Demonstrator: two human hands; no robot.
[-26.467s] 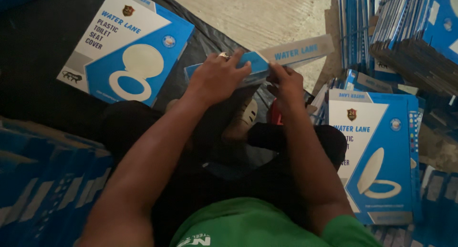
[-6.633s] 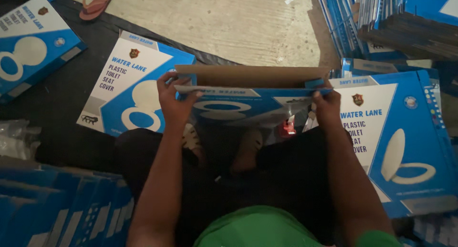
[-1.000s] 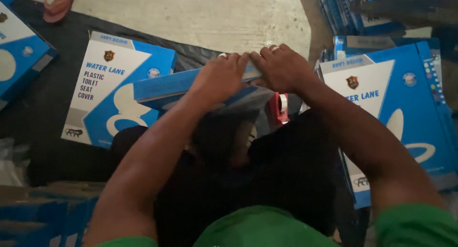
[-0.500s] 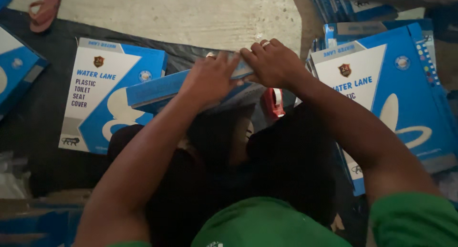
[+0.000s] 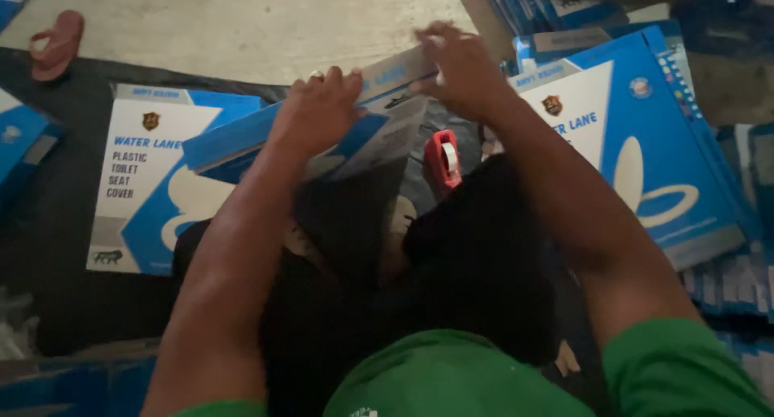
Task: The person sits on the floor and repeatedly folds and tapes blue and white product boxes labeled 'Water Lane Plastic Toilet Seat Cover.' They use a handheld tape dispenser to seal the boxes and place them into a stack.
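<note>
Since half a second ago, the blue carton (image 5: 322,143) is seen tipped further, its right end raised toward the upper right while the left end drops low over the lap. The left hand (image 5: 318,111) is pressed down flat over the carton's top edge, fingers curled over the far side. The right hand (image 5: 459,66) is closed on the raised end flap, pinching it near the corner. A red tape dispenser (image 5: 442,161) is wedged upright just below that corner, between the knees. A flat blue-and-white box (image 5: 153,183) lies on the dark sheet to the left; another (image 5: 645,159) leans at the right, just beside the right forearm. A sandal (image 5: 56,42) is left on the concrete floor (image 5: 242,26), well apart.

Risk is judged here: with the carton held tilted and only pinched at one end, the flap could be creased or torn, or the carton could slide off the lap. The dispenser could be knocked over by the right wrist.
</note>
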